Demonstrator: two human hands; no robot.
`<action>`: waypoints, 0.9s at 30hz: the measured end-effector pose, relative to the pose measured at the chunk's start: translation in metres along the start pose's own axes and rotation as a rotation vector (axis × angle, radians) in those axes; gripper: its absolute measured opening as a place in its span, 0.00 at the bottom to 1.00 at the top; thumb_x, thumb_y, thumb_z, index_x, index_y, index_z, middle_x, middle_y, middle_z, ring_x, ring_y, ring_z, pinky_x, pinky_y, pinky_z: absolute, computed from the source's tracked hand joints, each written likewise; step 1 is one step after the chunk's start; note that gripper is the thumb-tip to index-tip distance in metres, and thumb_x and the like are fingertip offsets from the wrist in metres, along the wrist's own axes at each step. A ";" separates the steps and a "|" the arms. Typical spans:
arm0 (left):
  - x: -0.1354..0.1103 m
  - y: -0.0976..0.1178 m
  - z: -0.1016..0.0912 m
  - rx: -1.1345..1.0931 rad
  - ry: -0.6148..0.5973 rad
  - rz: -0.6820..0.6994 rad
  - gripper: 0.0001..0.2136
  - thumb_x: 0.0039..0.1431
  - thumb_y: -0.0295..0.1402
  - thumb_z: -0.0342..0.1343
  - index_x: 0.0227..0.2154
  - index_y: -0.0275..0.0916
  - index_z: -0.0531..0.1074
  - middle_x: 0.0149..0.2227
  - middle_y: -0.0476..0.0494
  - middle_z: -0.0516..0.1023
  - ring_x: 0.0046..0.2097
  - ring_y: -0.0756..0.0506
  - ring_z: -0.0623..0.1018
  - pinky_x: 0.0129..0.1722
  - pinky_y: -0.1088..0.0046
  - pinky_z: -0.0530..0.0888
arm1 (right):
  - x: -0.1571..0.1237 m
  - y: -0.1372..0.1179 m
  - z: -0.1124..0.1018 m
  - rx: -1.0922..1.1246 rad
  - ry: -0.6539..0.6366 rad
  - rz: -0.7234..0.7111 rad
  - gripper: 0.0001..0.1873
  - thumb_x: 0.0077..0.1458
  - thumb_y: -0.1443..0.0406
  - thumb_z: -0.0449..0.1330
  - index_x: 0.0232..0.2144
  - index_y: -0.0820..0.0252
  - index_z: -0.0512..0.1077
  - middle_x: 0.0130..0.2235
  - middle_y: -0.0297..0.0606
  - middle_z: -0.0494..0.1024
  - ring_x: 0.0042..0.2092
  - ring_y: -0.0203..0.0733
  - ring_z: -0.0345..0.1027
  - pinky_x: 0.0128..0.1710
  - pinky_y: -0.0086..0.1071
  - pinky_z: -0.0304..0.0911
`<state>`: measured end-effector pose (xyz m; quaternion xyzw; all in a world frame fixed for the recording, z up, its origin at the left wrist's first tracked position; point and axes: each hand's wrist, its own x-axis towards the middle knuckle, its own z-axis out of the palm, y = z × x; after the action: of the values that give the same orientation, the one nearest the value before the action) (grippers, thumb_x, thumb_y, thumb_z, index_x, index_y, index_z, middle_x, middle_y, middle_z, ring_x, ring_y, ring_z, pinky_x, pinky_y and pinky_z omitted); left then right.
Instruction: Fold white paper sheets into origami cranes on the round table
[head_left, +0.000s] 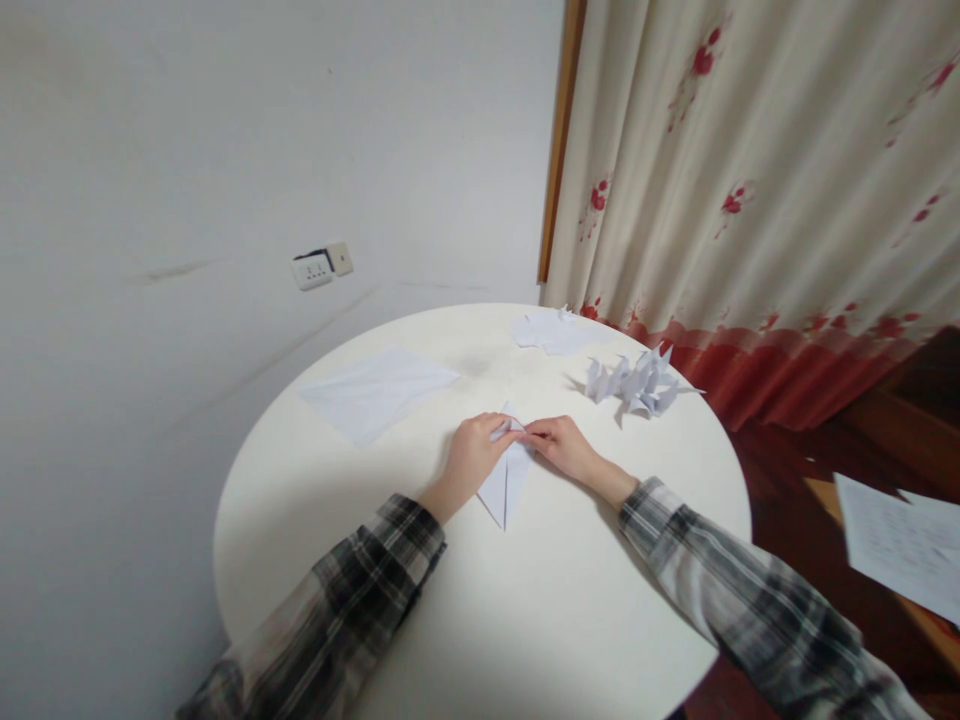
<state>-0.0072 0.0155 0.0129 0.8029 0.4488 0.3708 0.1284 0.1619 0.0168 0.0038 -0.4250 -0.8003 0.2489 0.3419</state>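
both arms reach forward, converging. left forearm (349, 590) slants up and rightward; right forearm (731, 575) up and leftward, both in plaid sleeves (401, 545). left wrist (436, 502) and right wrist (619, 484) bare. left hand (472, 455): fingers curled, thumb extended toward the other hand. right hand (564, 446): fingers bent, tips pointing left. both hands in a pinch, fingertips very close together, backs largely uppermost.
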 end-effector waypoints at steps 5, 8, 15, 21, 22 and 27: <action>0.000 0.000 0.000 -0.010 0.019 -0.020 0.06 0.53 0.33 0.54 0.28 0.38 0.74 0.29 0.46 0.78 0.32 0.48 0.75 0.34 0.74 0.69 | 0.000 0.000 0.001 0.034 -0.027 0.023 0.18 0.54 0.58 0.52 0.18 0.63 0.67 0.17 0.28 0.55 0.22 0.30 0.47 0.22 0.24 0.45; 0.000 0.002 -0.002 0.015 0.011 -0.011 0.05 0.52 0.32 0.55 0.28 0.38 0.74 0.30 0.45 0.78 0.33 0.47 0.75 0.35 0.74 0.69 | 0.000 0.000 0.001 0.049 -0.031 0.029 0.18 0.54 0.58 0.52 0.19 0.64 0.68 0.18 0.28 0.56 0.22 0.30 0.47 0.23 0.24 0.45; -0.001 0.003 -0.002 -0.010 0.041 0.033 0.06 0.54 0.32 0.53 0.28 0.38 0.75 0.32 0.45 0.78 0.36 0.47 0.75 0.38 0.73 0.70 | 0.001 -0.001 0.001 0.023 -0.021 0.006 0.17 0.54 0.60 0.52 0.20 0.64 0.68 0.18 0.29 0.60 0.23 0.30 0.49 0.24 0.25 0.47; -0.001 0.004 -0.003 -0.063 0.089 0.054 0.07 0.55 0.32 0.53 0.29 0.40 0.76 0.32 0.46 0.79 0.37 0.47 0.76 0.39 0.72 0.70 | 0.001 0.002 0.002 0.008 -0.007 -0.006 0.16 0.53 0.61 0.53 0.17 0.63 0.64 0.18 0.28 0.58 0.22 0.30 0.47 0.24 0.25 0.46; -0.001 0.005 -0.003 -0.078 0.110 0.040 0.06 0.54 0.32 0.54 0.29 0.40 0.76 0.33 0.46 0.79 0.37 0.47 0.76 0.39 0.72 0.71 | 0.001 0.003 0.002 0.008 -0.007 -0.006 0.16 0.53 0.61 0.53 0.16 0.63 0.64 0.18 0.28 0.57 0.22 0.30 0.47 0.24 0.25 0.45; -0.001 0.007 -0.002 -0.156 0.170 -0.031 0.06 0.53 0.33 0.55 0.29 0.39 0.76 0.33 0.44 0.79 0.35 0.47 0.77 0.36 0.73 0.72 | 0.001 0.002 0.002 0.012 -0.019 -0.006 0.18 0.53 0.61 0.53 0.15 0.62 0.60 0.17 0.27 0.54 0.22 0.29 0.45 0.23 0.25 0.44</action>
<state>-0.0046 0.0105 0.0182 0.7489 0.4404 0.4694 0.1577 0.1614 0.0187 0.0014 -0.4181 -0.8034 0.2566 0.3375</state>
